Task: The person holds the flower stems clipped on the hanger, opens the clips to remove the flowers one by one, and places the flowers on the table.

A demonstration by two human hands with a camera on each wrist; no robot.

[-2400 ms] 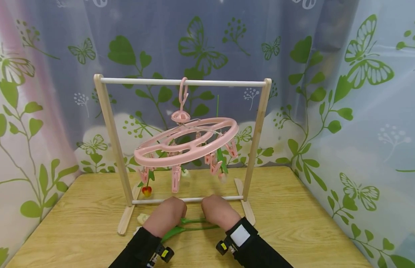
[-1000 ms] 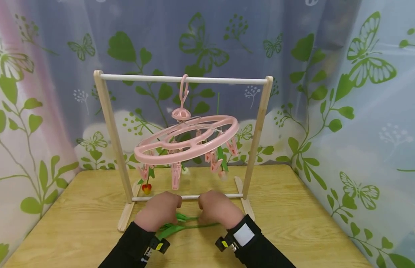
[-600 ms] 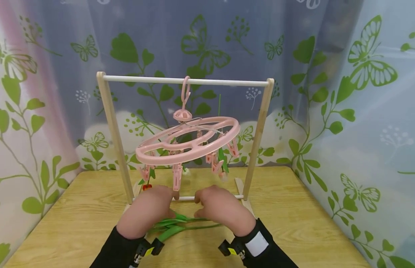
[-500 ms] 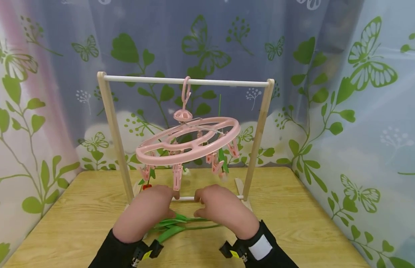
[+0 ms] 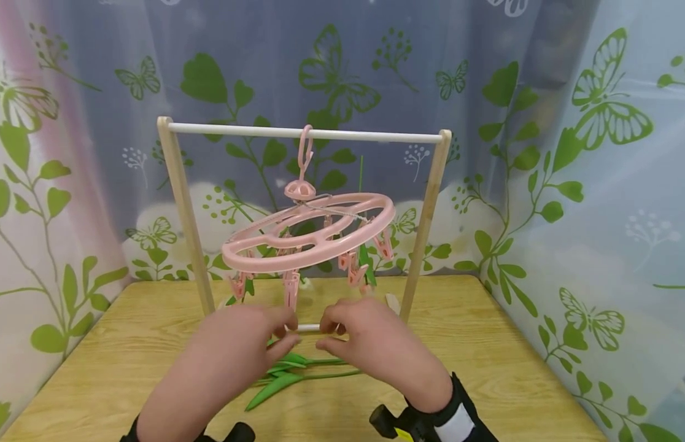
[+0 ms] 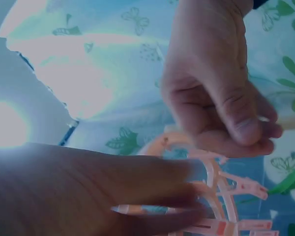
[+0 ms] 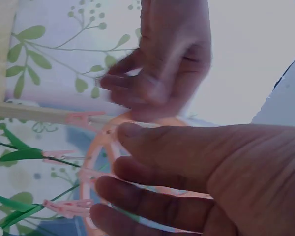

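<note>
Under the pink clip hanger (image 5: 315,253), my left hand (image 5: 237,344) hovers with loosely bent fingers and nothing between them. Facing it across a small gap is my right hand (image 5: 375,344), also holding nothing. Its relaxed fingers (image 7: 157,201) show apart in the right wrist view, where the left hand is blurred. Below both hands, artificial flower stems with green leaves (image 5: 278,383) lie on the table; my left arm hides their flower heads. Several pink clips (image 5: 291,288) dangle from the hanger, and some grip green-leaved flowers (image 7: 19,211).
The hanger hooks over the white top rod (image 5: 232,129) of a wooden stand (image 5: 425,221). A lower white rod (image 5: 308,328) runs behind my fingers. The wooden table (image 5: 486,368) meets a leaf-and-butterfly curtain (image 5: 254,67) at the back and sides.
Both hands have risen from low by the stems, their fingers loosening and their forearms reaching further in. More leaves show beneath, while the red-yellow flower is now hidden behind my left hand.
</note>
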